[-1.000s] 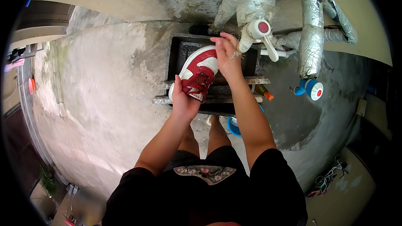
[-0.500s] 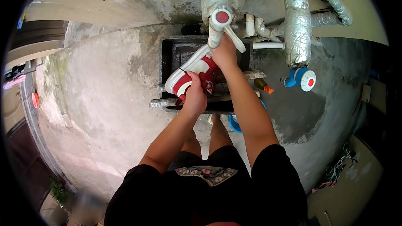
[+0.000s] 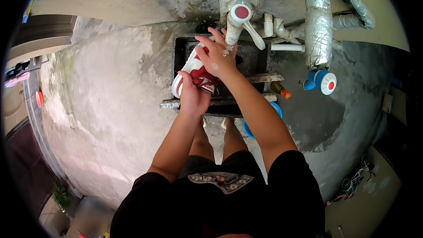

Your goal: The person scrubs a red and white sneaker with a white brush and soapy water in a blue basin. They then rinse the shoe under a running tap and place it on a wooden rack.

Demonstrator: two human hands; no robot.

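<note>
A red and white sneaker lies tilted over the dark sink. My left hand grips its nearer end, thumb on top and fingers underneath. Against the shoe's far part rests my right hand, fingers spread, holding nothing. The white tap with a lever handle is just above that hand. Water splashes on the back of my right hand beneath the spout. My right hand covers much of the shoe's far part.
Two worn planks cross the sink, the nearer plank below the shoe. An orange-capped bottle stands at the right, beyond a blue basin on the floor. Foil-wrapped pipes and a blue valve stick out farther right.
My right hand has shifted from the shoe's far end under the tap to lie spread over its upper side. The left hand keeps its hold on the sneaker, which has turned slightly.
</note>
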